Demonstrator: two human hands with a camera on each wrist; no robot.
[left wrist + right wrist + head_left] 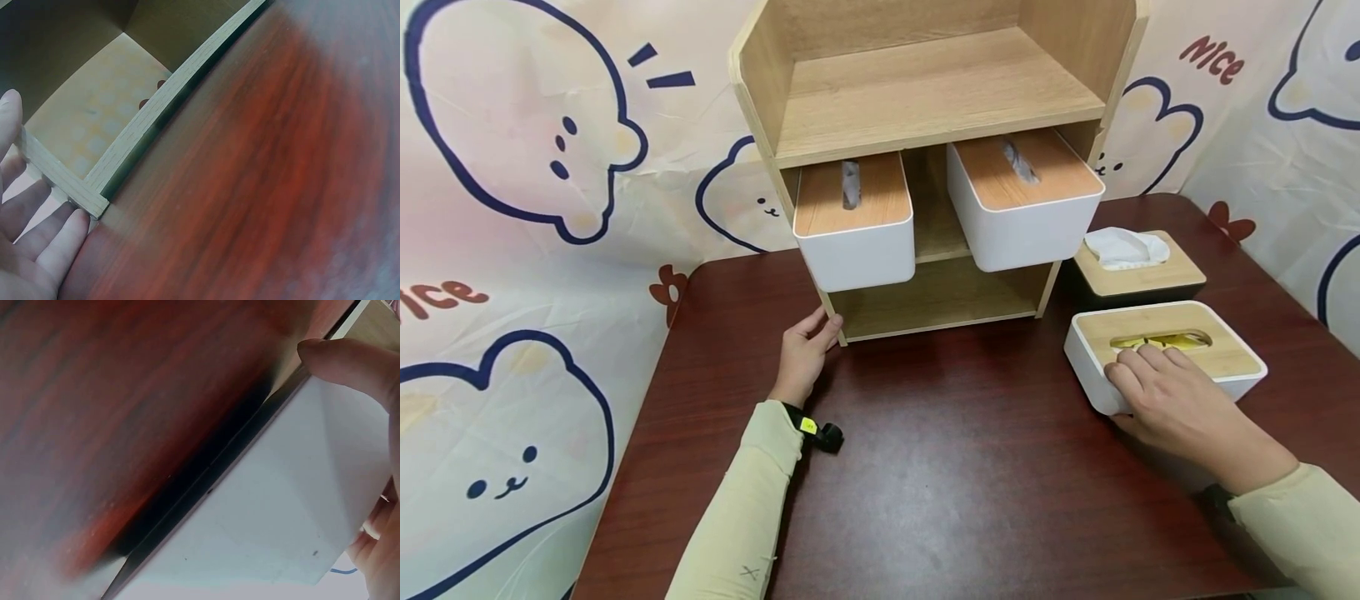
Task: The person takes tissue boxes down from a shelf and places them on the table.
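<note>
My left hand grips the lower front corner of a wooden shelf's left side panel, thumb inside and fingers outside. On the right, my right hand holds a white tissue box with a wooden lid. Its fingers curl over the front of the lid by the slot, where yellow packaging shows. In the right wrist view the thumb presses the white wall. A dark strip runs under the box's lower edge; whether it is lifted I cannot tell.
Two white bins with wooden slotted lids, left and right, jut out of the shelf's middle level. Behind the held box stands a dark tissue box with white tissue. Everything stands on a dark red table against printed curtains.
</note>
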